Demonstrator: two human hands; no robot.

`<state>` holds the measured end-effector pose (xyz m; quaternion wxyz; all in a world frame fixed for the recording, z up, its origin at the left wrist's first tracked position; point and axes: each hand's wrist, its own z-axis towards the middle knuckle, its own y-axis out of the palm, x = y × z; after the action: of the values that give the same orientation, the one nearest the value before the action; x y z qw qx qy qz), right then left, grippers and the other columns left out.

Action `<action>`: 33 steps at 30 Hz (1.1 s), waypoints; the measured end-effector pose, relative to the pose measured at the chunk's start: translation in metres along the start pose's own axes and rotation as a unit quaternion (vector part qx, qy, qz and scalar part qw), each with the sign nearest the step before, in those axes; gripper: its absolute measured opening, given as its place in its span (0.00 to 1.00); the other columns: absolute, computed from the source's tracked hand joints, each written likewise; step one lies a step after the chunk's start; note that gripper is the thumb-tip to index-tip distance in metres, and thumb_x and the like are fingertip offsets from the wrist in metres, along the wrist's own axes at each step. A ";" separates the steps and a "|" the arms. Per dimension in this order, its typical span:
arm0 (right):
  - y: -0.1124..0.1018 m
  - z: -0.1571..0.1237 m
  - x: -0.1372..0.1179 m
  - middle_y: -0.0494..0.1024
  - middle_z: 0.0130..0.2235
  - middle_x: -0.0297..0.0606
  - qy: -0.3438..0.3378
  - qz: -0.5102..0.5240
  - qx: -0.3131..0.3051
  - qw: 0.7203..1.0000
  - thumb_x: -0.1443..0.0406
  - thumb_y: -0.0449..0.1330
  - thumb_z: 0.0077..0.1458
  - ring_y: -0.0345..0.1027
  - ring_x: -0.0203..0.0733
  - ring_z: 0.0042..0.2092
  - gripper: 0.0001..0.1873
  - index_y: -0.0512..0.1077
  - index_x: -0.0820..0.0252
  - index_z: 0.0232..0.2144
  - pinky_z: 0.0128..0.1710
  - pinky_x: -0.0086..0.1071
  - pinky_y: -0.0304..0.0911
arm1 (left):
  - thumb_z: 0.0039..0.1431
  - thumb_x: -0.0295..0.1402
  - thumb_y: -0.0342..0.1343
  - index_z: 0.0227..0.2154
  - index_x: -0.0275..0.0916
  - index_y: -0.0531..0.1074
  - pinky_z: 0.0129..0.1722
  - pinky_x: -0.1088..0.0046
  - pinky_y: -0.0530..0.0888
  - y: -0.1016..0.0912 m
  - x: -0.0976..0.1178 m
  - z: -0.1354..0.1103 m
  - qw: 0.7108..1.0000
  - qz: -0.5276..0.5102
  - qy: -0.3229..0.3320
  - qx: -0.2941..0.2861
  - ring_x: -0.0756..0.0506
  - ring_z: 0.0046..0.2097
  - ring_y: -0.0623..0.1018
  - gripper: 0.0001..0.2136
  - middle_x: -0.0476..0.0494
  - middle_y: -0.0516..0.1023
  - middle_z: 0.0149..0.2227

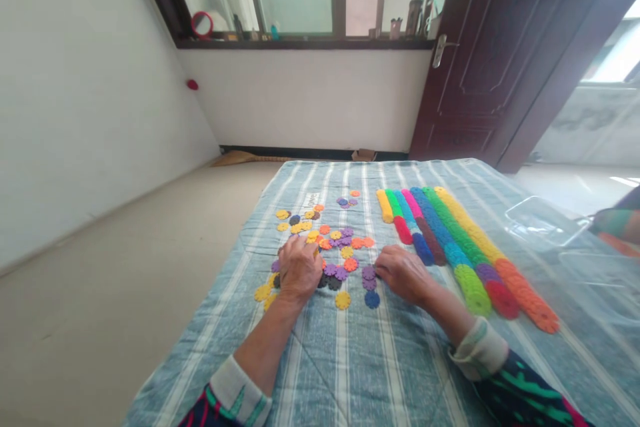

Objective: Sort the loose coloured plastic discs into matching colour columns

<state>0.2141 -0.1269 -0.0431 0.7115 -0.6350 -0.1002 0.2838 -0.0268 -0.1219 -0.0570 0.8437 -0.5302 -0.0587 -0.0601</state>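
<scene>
Loose notched plastic discs in yellow, orange, purple, blue and black lie scattered on a striped cloth. My left hand [301, 270] rests palm down over the scattered discs, its fingers curled; their tips, and whatever they hold, are hidden. Just beyond its fingers is a yellow disc [347, 252]. My right hand [404, 272] is closed, with fingertips at the edge of a purple disc [369, 272]. That disc is in a short overlapping column that ends at a blue disc [372, 299]. A separate yellow disc [343, 300] lies between my hands.
Overlapping rows of sorted discs, such as an orange row [530, 297] and a yellow row [465, 223], lie right of my right hand. Clear plastic containers [545, 221] stand at the far right. The striped cloth [345, 360] covers the surface. A dark door [480, 67] stands behind.
</scene>
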 end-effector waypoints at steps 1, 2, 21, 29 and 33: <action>0.002 0.000 0.000 0.74 0.34 0.37 0.000 -0.001 0.006 1.000 0.68 0.56 0.62 0.67 0.40 0.40 0.11 0.74 0.60 0.28 0.36 0.31 0.55 | 0.57 0.30 0.52 0.34 0.38 0.79 0.56 0.55 0.66 -0.001 0.000 0.000 1.000 0.004 0.001 -0.010 0.35 0.57 0.69 0.10 0.37 0.76 0.47; 0.004 0.001 0.000 0.74 0.34 0.38 0.000 -0.003 0.012 1.000 0.67 0.56 0.62 0.67 0.40 0.39 0.11 0.73 0.60 0.28 0.37 0.31 0.55 | 0.57 0.31 0.52 0.35 0.39 0.79 0.57 0.55 0.66 -0.002 0.001 0.001 1.000 0.008 0.002 -0.019 0.35 0.57 0.69 0.10 0.37 0.76 0.47; 0.015 0.001 -0.003 0.74 0.34 0.38 0.007 -0.032 0.061 0.998 0.66 0.55 0.63 0.65 0.41 0.39 0.12 0.73 0.60 0.28 0.36 0.33 0.54 | 0.55 0.34 0.52 0.33 0.37 0.76 0.53 0.58 0.68 -0.013 0.004 0.010 0.996 0.018 -0.027 -0.082 0.36 0.52 0.72 0.10 0.37 0.77 0.43; 0.015 0.000 -0.005 0.74 0.34 0.38 0.008 -0.035 0.071 0.997 0.66 0.57 0.62 0.65 0.41 0.38 0.11 0.73 0.60 0.27 0.36 0.33 0.54 | 0.55 0.34 0.51 0.33 0.35 0.75 0.49 0.58 0.69 -0.019 0.013 0.011 0.992 0.053 -0.064 -0.096 0.35 0.50 0.73 0.10 0.35 0.77 0.41; 0.015 0.000 -0.005 0.74 0.33 0.38 0.010 -0.032 0.074 0.997 0.66 0.57 0.62 0.65 0.41 0.38 0.11 0.73 0.60 0.27 0.36 0.32 0.54 | 0.55 0.31 0.50 0.28 0.36 0.74 0.48 0.58 0.70 -0.014 0.009 0.010 0.996 0.042 -0.048 -0.066 0.36 0.48 0.75 0.09 0.36 0.78 0.38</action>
<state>0.2059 -0.1291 -0.0560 0.7661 -0.5799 -0.0923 0.2614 -0.0203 -0.1188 -0.0388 0.8049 -0.5890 -0.0726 -0.0025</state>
